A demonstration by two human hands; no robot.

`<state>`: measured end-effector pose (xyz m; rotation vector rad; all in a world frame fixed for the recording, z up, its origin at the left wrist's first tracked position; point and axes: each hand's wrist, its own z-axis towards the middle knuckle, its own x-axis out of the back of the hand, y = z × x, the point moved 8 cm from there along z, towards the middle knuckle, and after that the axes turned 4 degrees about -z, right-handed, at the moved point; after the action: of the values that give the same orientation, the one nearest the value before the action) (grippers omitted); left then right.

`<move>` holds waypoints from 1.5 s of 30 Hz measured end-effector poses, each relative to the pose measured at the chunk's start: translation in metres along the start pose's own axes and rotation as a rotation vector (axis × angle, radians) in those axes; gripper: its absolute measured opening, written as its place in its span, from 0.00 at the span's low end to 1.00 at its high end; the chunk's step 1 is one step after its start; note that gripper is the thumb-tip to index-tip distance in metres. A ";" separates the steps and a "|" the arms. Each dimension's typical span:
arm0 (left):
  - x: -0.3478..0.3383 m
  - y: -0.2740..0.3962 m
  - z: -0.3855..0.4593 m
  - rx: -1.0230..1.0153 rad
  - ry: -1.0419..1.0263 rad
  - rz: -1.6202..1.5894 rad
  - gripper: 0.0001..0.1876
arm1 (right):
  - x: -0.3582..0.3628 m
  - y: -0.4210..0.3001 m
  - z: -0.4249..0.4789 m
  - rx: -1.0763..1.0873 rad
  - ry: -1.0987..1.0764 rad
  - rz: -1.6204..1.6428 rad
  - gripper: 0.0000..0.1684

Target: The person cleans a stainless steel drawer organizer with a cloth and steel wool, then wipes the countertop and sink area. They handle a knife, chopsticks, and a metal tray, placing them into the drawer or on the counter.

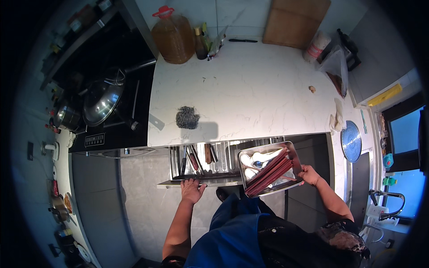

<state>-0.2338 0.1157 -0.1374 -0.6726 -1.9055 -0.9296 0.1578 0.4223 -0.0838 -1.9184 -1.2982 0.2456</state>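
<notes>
My right hand (309, 175) grips the right edge of a rectangular metal tray (294, 151), tilted in front of me over the right part of a pulled-out drawer. Dark red chopsticks (269, 172) lie in a bundle across the tray, over white spoons (246, 159). My left hand (191, 190) rests on the front edge of the drawer (221, 183), its fingers spread, holding nothing. Inside the drawer's left part are a red-handled utensil (193, 161), a black-handled utensil (183, 165) and a wooden-handled one (208, 154).
On the countertop (254, 100) lies a dark mesh scouring pad (187, 118). A large oil jug (174, 38) and a wooden cutting board (295, 21) stand at the back. A lidded wok (103, 102) sits on the stove at left. A blue round mat (351, 141) lies at right.
</notes>
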 end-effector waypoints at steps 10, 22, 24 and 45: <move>-0.005 0.080 0.031 0.070 -0.246 -0.810 0.33 | -0.023 0.020 0.055 -0.065 0.026 -0.034 0.16; -0.098 0.100 0.112 0.182 -0.159 -0.560 0.15 | -0.042 0.086 0.146 0.105 0.148 0.051 0.15; -0.101 0.094 0.111 0.213 -0.100 -0.547 0.12 | -0.052 0.091 0.151 0.047 0.173 0.090 0.14; -0.173 0.087 0.153 0.297 -0.150 -0.405 0.11 | -0.063 0.154 0.199 -0.375 0.121 -0.576 0.15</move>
<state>-0.1620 0.2758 -0.3107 -0.1847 -2.3066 -0.8289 0.1262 0.4425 -0.3407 -1.7198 -1.8379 -0.4254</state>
